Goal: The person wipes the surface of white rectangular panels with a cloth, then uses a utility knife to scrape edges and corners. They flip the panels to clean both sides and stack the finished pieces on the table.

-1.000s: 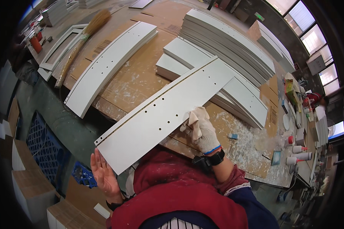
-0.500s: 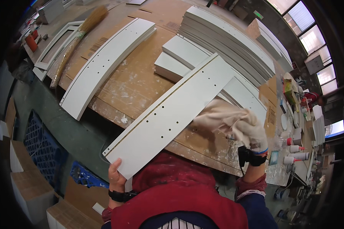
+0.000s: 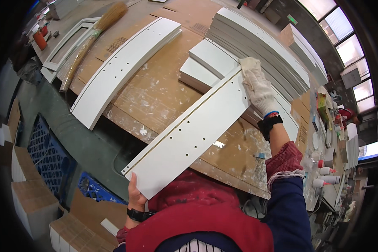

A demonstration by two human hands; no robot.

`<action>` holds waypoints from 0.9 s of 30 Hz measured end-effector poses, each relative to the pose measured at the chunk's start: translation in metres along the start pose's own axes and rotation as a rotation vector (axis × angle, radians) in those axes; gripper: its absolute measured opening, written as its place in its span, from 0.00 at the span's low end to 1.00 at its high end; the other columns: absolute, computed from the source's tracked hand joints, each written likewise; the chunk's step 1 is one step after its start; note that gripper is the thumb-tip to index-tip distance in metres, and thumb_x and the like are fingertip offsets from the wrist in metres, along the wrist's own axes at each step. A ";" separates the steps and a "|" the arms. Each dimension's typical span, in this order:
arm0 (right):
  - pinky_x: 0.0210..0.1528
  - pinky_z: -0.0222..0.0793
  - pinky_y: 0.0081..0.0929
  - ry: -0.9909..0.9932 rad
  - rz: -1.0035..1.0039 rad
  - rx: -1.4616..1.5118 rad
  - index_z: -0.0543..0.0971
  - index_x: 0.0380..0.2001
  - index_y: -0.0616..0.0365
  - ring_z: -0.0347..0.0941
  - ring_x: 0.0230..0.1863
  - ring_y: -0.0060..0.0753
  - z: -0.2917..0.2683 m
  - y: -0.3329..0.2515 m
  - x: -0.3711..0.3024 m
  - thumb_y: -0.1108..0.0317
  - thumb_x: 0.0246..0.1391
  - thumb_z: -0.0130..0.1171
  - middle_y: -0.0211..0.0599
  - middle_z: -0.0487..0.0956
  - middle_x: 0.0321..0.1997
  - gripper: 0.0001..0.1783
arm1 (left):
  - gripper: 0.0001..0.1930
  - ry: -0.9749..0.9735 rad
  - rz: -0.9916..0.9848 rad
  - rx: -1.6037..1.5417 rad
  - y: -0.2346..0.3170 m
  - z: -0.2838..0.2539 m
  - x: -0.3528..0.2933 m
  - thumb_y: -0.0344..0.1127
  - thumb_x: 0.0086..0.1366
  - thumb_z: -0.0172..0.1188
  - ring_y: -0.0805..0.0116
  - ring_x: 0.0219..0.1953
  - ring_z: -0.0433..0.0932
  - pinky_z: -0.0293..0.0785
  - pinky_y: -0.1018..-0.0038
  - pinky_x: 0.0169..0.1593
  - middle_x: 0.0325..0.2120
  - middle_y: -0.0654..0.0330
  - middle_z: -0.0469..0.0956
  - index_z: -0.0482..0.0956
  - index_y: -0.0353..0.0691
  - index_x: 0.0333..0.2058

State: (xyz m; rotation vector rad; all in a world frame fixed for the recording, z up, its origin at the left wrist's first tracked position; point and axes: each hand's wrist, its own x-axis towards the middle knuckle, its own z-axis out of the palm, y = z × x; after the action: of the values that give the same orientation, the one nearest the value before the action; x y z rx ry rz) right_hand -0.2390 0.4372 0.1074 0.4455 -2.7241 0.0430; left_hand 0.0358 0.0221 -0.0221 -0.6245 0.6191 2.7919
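A long white board [image 3: 172, 143] with drilled holes and a narrow groove along one edge lies slanted before me, its near end past the table edge. My left hand [image 3: 135, 194] grips that near end, thumb on the upper face and fingers underneath. At the far end, my right hand [image 3: 256, 86] touches the board's face and edge. It is covered by a cream knitted glove with loose folds of fabric. These folds hide its fingers, and I cannot tell whether a separate cloth is in it.
A curved white panel stack [image 3: 126, 69] lies left on the cardboard-covered table [image 3: 155, 98], near a straw broom [image 3: 82, 50]. Taller white panel stacks [image 3: 260, 46] stand at the back right. Glue bottles [image 3: 325, 171] are at the right; a blue plastic pallet [image 3: 50, 155] lies below left.
My right hand has swept up and away along the board to its far end, from beside its right edge. The left hand keeps its hold; the view has shifted slightly.
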 end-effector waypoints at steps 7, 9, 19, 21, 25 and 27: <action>0.61 0.52 0.55 -0.015 -0.473 0.058 0.75 0.49 0.46 0.60 0.63 0.47 0.001 -0.168 -0.045 0.59 0.49 0.56 0.45 0.68 0.59 0.21 | 0.36 -0.078 0.097 0.031 -0.003 0.011 0.008 0.62 0.66 0.35 0.57 0.58 0.64 0.62 0.62 0.59 0.58 0.54 0.62 0.56 0.38 0.61; 0.59 0.53 0.59 -0.116 -0.530 0.268 0.74 0.48 0.49 0.56 0.65 0.47 0.000 -0.235 -0.070 0.61 0.47 0.53 0.45 0.65 0.59 0.22 | 0.37 -0.092 0.104 -0.087 -0.005 0.011 0.012 0.64 0.66 0.32 0.57 0.59 0.62 0.59 0.62 0.61 0.60 0.54 0.60 0.53 0.39 0.62; 0.60 0.53 0.58 -0.181 -0.769 0.574 0.73 0.43 0.50 0.56 0.64 0.44 -0.019 -0.324 -0.100 0.62 0.44 0.51 0.38 0.65 0.57 0.19 | 0.44 -0.402 0.311 -0.232 -0.001 0.001 -0.001 0.70 0.62 0.30 0.56 0.62 0.55 0.50 0.61 0.65 0.63 0.54 0.52 0.45 0.38 0.64; 0.60 0.54 0.57 -0.011 -0.688 0.507 0.73 0.48 0.47 0.60 0.62 0.45 -0.011 -0.288 -0.093 0.62 0.44 0.53 0.36 0.66 0.57 0.23 | 0.46 -0.217 0.174 -0.162 -0.001 -0.004 -0.003 0.72 0.60 0.31 0.56 0.62 0.57 0.50 0.60 0.65 0.62 0.54 0.54 0.48 0.37 0.63; 0.59 0.59 0.45 0.067 -0.403 0.221 0.78 0.45 0.48 0.67 0.58 0.39 -0.012 -0.186 -0.037 0.60 0.47 0.59 0.41 0.73 0.55 0.19 | 0.47 -0.152 0.179 -0.212 -0.006 -0.017 -0.001 0.73 0.59 0.31 0.56 0.61 0.58 0.52 0.60 0.63 0.61 0.55 0.57 0.54 0.35 0.61; 0.65 0.46 0.53 -0.041 -0.068 0.182 0.71 0.54 0.45 0.49 0.69 0.36 -0.015 -0.134 -0.011 0.55 0.58 0.46 0.39 0.60 0.66 0.22 | 0.45 -0.185 0.187 -0.249 -0.005 -0.016 -0.002 0.72 0.61 0.30 0.56 0.60 0.59 0.53 0.61 0.63 0.60 0.54 0.59 0.55 0.35 0.61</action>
State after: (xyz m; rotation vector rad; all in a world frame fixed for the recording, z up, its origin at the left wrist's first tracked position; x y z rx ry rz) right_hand -0.1818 0.3151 0.1133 0.5957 -2.7543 0.2681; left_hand 0.0447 0.0195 -0.0365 -0.3595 0.3101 3.0850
